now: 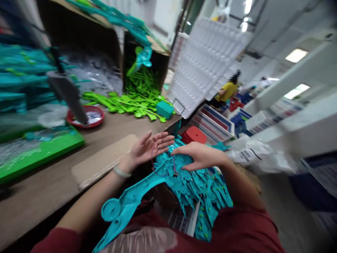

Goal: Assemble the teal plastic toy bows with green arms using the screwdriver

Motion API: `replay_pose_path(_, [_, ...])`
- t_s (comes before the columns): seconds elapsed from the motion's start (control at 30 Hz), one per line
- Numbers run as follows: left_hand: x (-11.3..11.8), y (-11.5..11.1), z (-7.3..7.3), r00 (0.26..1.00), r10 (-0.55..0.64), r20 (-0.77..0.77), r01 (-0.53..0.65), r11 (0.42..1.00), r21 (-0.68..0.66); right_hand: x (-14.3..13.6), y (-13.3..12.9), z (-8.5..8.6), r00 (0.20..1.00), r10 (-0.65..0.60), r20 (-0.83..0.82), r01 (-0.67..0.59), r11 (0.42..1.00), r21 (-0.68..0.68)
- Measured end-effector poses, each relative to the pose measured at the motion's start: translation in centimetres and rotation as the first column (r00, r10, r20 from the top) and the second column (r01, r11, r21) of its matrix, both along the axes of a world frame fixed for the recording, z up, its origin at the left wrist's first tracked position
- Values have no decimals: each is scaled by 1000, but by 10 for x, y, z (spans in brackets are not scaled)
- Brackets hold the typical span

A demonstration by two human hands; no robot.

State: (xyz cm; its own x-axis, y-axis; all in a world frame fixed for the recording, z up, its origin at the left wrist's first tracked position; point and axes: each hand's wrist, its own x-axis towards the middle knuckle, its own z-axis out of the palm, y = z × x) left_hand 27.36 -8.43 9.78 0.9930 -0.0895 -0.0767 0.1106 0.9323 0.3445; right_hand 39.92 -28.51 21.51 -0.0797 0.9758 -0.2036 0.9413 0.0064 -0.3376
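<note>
Palm up, my left hand (pixel 147 149) has its fingers spread, with a thin dark red cord (pixel 152 160) looped across them. The cord hangs in a loop and carries small dark beads or parts (pixel 175 174) at its lower right. My right hand (pixel 196 155) is to the right, fingers apart and pointing left, near the cord's other side. Below both hands lies a large heap of turquoise plastic parts (pixel 200 189). One long turquoise piece (pixel 129 200) with a round disc stretches toward my lap at the lower left.
A brown worktable (pixel 110 131) holds a cardboard piece (pixel 105 161), a red bowl (pixel 101 117), a green tray (pixel 52 151), lime-green parts (pixel 142 84) and a teal box (pixel 164 110). White moulded trays (pixel 207 56) stand behind. A person in yellow (pixel 228 92) is farther back.
</note>
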Motion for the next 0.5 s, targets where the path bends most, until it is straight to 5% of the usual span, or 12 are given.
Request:
replay_pose_path(0.1, [-61,61,15,906,424,14,-424,905,27,-6,40,-25,998,58,-31,-60,997,-47])
replay_pose_path(0.17, [-118,96,14,715,699,-24,-695,714,85,-5,75,-46,993,85,-80,-91,993,-73])
replay_pose_path(0.23, [-180,119,3,464,883,-77,-841,466,275,-5,118,-73,983,132,-124,-142,987,-74])
replay_pose_path(0.3, [-238,127,-16,223,970,-93,-839,240,489,-10,166,-102,966,201,-163,-211,976,-51])
replay_pose_path(0.37, [-283,119,-38,56,996,-76,-775,91,625,-20,212,-125,944,279,-178,-290,956,-40])
replay_pose_path(0.43, [-311,101,-56,-2,999,-51,-695,36,718,-39,246,-136,927,360,-106,-361,932,10])
replay_pose_path(0.5, [-323,81,-63,59,998,-36,-594,64,802,-67,265,-134,906,422,28,-421,893,158])
